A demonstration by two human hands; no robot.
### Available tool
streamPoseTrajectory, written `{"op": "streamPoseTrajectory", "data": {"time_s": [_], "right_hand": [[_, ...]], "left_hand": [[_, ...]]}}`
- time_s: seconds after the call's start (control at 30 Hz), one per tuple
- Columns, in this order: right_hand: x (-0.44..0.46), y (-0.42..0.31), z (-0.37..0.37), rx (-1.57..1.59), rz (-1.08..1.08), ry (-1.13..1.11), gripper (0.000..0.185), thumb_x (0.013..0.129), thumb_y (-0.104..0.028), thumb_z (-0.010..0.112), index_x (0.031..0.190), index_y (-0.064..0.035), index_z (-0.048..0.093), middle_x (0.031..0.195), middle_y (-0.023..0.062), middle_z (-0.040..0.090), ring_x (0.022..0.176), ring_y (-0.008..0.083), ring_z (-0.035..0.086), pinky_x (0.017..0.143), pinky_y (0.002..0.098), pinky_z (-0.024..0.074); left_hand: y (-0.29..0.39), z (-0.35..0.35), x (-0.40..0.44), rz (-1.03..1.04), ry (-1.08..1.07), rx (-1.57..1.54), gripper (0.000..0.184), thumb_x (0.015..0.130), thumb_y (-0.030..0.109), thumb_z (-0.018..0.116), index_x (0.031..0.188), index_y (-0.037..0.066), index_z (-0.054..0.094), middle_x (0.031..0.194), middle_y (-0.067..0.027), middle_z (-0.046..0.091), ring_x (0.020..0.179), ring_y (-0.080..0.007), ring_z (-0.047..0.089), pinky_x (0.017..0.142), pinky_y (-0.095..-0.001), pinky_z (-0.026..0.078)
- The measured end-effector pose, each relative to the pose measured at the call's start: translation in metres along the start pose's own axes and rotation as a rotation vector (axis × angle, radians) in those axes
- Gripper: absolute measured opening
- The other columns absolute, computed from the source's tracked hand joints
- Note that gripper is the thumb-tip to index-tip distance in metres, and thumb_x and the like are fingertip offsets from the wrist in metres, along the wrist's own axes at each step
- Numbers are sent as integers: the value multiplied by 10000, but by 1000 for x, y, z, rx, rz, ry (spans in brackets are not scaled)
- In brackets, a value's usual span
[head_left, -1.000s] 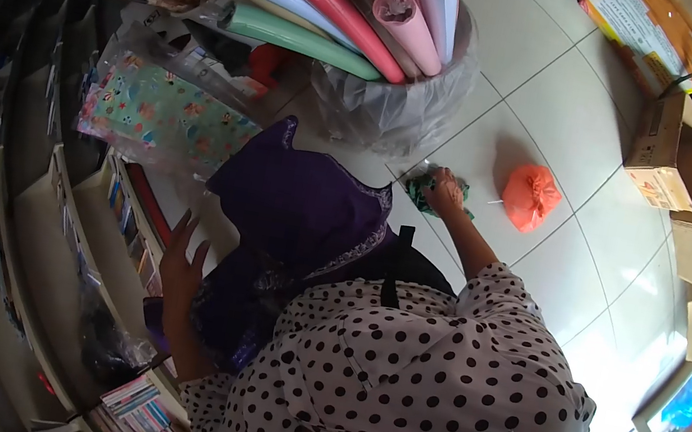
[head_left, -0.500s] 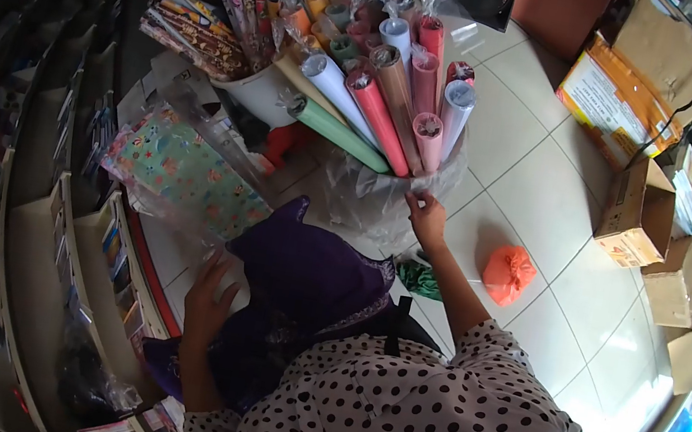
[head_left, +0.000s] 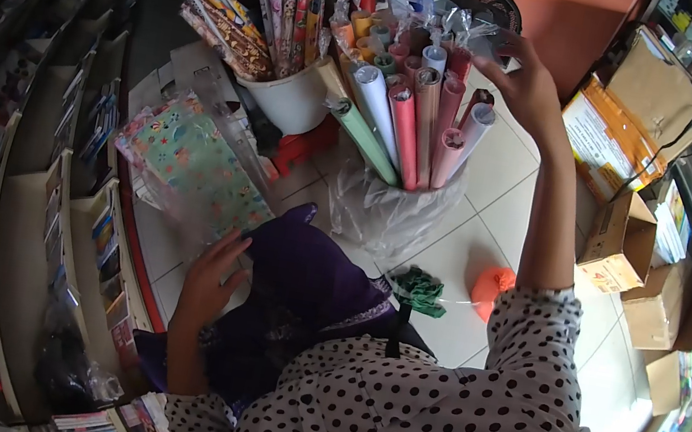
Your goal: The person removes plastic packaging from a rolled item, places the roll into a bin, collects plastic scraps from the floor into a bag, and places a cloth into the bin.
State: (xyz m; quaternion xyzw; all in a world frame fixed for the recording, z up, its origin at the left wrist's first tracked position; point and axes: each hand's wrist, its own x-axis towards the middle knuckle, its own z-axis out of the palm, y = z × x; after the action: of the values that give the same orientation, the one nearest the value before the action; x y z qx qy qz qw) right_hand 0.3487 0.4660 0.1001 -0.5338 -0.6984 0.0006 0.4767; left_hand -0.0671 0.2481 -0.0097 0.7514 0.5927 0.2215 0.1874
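Note:
My right hand (head_left: pixel 522 85) reaches to the right side of a cluster of rolled coloured paper (head_left: pixel 406 130), its fingers apart beside the clear plastic wrap twisted at the roll tops. I see no roll held in it. The rolls are red, pink, white, brown and green, standing in a bin lined with a clear plastic bag (head_left: pixel 364 215). My left hand (head_left: pixel 212 280) is open, fingers spread, by the lower edge of a green floral-patterned packet in clear plastic (head_left: pixel 195 159). Purple cloth (head_left: pixel 309 269) covers my lap between the hands.
A white bucket (head_left: pixel 287 101) holds patterned paper rolls. Shelves of books (head_left: pixel 108 240) line the left. On the tiled floor lie an orange bag (head_left: pixel 491 291) and a green bundle (head_left: pixel 420 291). Cardboard boxes (head_left: pixel 620 244) stand at the right.
My right hand has left the front rim of the plastic-lined bin and moved up and right, beside the roll tops. My left hand stays open near the floral packet. The view has shifted slightly.

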Motion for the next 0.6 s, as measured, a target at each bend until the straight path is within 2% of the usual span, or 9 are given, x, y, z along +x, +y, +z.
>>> {"op": "streamPoseTrajectory", "data": {"time_s": [0.1,0.2,0.23,0.33,0.43,0.5,0.57,0.6], "right_hand": [[33,11,19,-93,-42,-293,286,812,-226,636,952,23,630,743,88,645,615,114,593,578,245,470],[37,-9,-6,147,114,-253,222,799,-176,629,894,23,652,671,73,630,577,110,582,550,252,470],[35,-22,-20,141,111,-245,230,817,-188,630,913,19,655,672,55,630,588,105,579,544,245,464],[26,-43,-53,325,-28,-183,236,869,-212,599,940,6,656,726,53,637,596,96,570,549,241,458],[3,-99,-85,296,-237,59,198,891,-156,555,921,15,651,741,70,635,616,99,583,557,237,470],[-12,-127,-92,464,-287,137,188,822,-135,615,919,25,637,717,80,634,599,154,608,519,253,501],[-14,-144,-112,526,-220,135,177,845,-143,598,915,12,648,711,90,646,623,188,637,536,257,524],[-23,-145,-119,594,-284,-36,172,865,-127,564,912,18,644,713,86,642,631,168,627,544,250,510]], "left_hand": [[-1,-4,-11,10,26,19,457,789,128,651,1229,111,527,1326,-108,460,1176,-287,483,948,-383,409],[-7,-11,-25,-21,21,17,460,785,115,655,1227,105,527,1321,-110,465,1184,-297,475,948,-380,409],[-13,-14,-28,-31,8,5,461,783,113,657,1226,104,527,1319,-110,466,1187,-302,472,947,-379,410],[-11,-22,-22,3,-19,-3,461,786,128,658,1227,103,525,1321,-109,464,1196,-307,462,943,-372,415],[11,-37,2,115,14,31,464,793,157,653,1236,110,521,1329,-105,456,1193,-307,466,937,-365,421],[40,-43,19,191,37,36,468,804,178,643,1250,119,512,1333,-98,455,1185,-299,477,927,-362,428],[62,-43,39,299,98,20,531,801,185,649,1294,119,461,1357,-96,429,1169,-285,496,906,-359,441],[71,-41,48,373,139,12,596,790,181,663,1328,115,417,1379,-99,402,1158,-278,507,894,-358,449]]}}
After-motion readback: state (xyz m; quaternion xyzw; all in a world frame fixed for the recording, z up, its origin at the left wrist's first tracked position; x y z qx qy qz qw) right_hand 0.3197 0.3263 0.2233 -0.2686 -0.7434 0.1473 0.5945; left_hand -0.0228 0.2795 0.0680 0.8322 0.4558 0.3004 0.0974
